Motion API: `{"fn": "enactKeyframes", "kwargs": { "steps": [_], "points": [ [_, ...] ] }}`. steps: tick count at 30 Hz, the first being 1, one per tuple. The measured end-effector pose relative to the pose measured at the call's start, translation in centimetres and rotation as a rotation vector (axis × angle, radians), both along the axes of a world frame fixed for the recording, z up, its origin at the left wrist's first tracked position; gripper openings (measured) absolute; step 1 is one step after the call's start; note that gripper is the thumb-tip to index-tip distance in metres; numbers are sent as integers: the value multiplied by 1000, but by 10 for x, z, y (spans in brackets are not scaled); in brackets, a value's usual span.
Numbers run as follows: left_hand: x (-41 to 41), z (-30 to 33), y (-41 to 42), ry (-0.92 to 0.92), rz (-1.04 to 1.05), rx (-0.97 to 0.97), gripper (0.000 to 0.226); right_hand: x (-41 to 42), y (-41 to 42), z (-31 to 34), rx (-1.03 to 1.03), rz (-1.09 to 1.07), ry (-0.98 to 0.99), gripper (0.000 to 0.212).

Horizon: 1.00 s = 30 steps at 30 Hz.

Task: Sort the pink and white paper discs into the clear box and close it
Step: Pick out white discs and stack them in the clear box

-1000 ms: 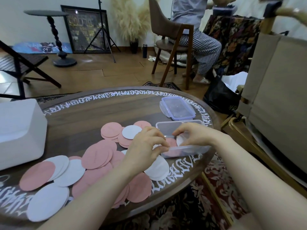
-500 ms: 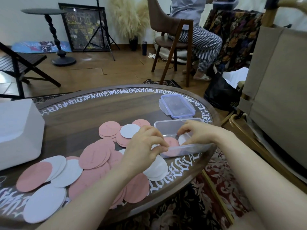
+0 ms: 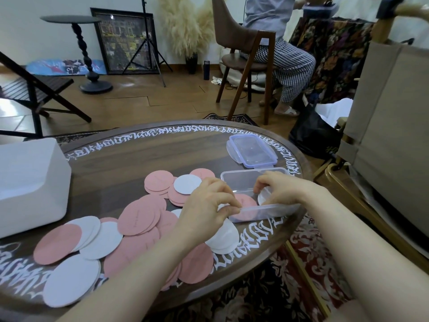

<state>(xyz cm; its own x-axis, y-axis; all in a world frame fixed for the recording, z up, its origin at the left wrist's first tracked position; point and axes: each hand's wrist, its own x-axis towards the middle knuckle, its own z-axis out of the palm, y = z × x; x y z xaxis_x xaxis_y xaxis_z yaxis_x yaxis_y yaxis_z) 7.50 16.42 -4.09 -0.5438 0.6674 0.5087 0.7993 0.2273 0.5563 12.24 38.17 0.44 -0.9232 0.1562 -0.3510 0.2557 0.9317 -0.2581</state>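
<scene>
Barely shifting, both hands are staying at the clear box (image 3: 246,180) right of centre: left hand (image 3: 209,205) pinching its near rim, right hand (image 3: 282,190) curling onto a white disc (image 3: 263,197) inside, many discs remaining.

Both hands at the clear box (image 3: 243,180) near table (image 3: 130,159) edge: left hand (image 3: 209,205) pinches its near-left rim, right hand (image 3: 282,190) curls round a white disc (image 3: 263,197) inside, beside a pink disc (image 3: 245,202). Lid (image 3: 251,151) lies behind the box; loose discs (image 3: 139,216) spread left.

White ornamental script round table (image 3: 139,145) rim, illegible; no other txt.
</scene>
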Motion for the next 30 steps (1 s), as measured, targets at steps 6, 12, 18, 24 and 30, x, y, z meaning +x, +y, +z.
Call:
{"fn": "enactKeyframes", "kwargs": {
  "steps": [6, 12, 18, 24, 30],
  "points": [
    [3, 3, -2, -33, -9, -10, 11, 1, -1, 3, -3, -4, -22, 30],
    [3, 5, -1, -31, -4, -18, 12, 2, 0, 1, 30, -16, 33, 33],
    [3, 5, -3, -18, -4, -24, 12, 2, -2, 3, 41, -3, 7, 28],
    [4, 6, -5, -27, -15, -44, 12, 5, 0, 3, 18, -4, 32, 27],
    [5, 13, -20, -115, 34, -62, 21, 13, 1, 3, -64, -51, 190, 29]
  ]
}}
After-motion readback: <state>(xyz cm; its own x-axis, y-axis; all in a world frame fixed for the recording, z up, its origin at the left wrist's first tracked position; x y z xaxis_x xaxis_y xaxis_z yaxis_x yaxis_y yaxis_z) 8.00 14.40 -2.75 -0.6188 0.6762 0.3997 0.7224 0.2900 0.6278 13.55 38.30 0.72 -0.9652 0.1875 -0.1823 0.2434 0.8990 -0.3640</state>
